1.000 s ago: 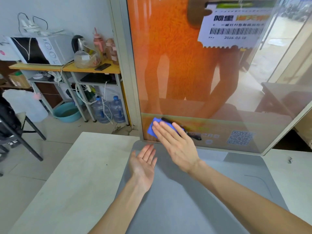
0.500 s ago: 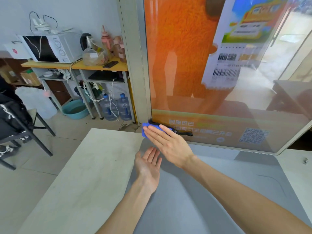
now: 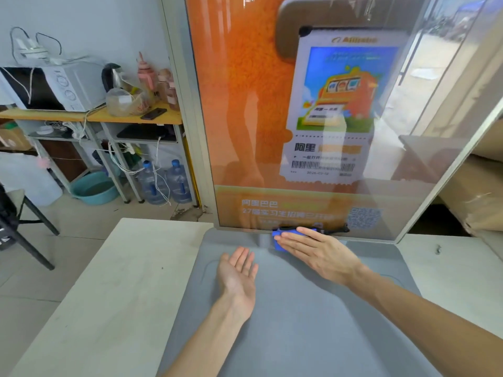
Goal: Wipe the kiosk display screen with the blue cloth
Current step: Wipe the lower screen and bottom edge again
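Note:
The kiosk display screen [image 3: 258, 118] stands tall ahead, showing an orange advert with a ticket picture and a QR code. A small blue cloth [image 3: 278, 240] lies at the screen's bottom edge, where the glass meets the grey base [image 3: 299, 322]. My right hand [image 3: 318, 251] presses flat on the cloth with straight fingers pointing left, covering most of it. My left hand [image 3: 238, 276] hovers palm up over the grey base, below and left of the cloth, fingers straight and holding nothing.
A pale tabletop [image 3: 109, 295] flanks the grey base on both sides. At the left stand a shelf with a microwave [image 3: 54, 88], a kettle and bottles, water jugs [image 3: 163, 183] and a teal basin [image 3: 94, 187] on the floor. Cardboard boxes [image 3: 473, 191] sit at the right.
My right hand slid the cloth from the screen's lower left corner rightward along the bottom edge. The view tilted up and showed more of the screen. The left hand stayed palm up.

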A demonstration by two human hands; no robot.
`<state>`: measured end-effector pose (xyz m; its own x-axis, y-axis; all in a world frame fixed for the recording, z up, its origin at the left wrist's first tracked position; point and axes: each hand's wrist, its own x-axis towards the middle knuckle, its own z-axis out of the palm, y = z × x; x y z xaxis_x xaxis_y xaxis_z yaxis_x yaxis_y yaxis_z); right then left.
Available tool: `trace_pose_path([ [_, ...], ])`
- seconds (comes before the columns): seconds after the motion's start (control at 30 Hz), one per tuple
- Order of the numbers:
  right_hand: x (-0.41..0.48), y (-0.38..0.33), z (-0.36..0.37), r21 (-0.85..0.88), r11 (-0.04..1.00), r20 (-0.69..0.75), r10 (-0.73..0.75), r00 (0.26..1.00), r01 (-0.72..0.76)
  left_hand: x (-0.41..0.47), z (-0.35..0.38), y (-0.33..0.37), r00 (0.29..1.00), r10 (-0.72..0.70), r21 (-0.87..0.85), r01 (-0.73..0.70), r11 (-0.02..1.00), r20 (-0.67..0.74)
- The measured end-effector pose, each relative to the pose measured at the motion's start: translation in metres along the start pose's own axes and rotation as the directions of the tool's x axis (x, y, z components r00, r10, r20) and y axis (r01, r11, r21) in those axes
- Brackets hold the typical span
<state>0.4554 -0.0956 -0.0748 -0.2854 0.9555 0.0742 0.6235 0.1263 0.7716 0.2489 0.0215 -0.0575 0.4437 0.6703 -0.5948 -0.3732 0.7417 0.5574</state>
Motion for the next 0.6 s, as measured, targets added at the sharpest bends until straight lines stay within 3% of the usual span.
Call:
trace_pose_path([
  [0.27, -0.086, 0.029, 0.008, 0.001, 1.0, 0.117, -0.022, 0.993, 0.022, -0.022, 0.034, -0.042, 0.998, -0.021, 0.032, 0.019, 0.999, 0.058],
  [0.6, -0.181, 0.061, 0.006, 0.112, 0.984, 0.244, 0.105, 0.964, -0.136, -0.056, 0.079, -0.095, 0.999, -0.026, 0.069, 0.022, 0.997, 0.047],
])
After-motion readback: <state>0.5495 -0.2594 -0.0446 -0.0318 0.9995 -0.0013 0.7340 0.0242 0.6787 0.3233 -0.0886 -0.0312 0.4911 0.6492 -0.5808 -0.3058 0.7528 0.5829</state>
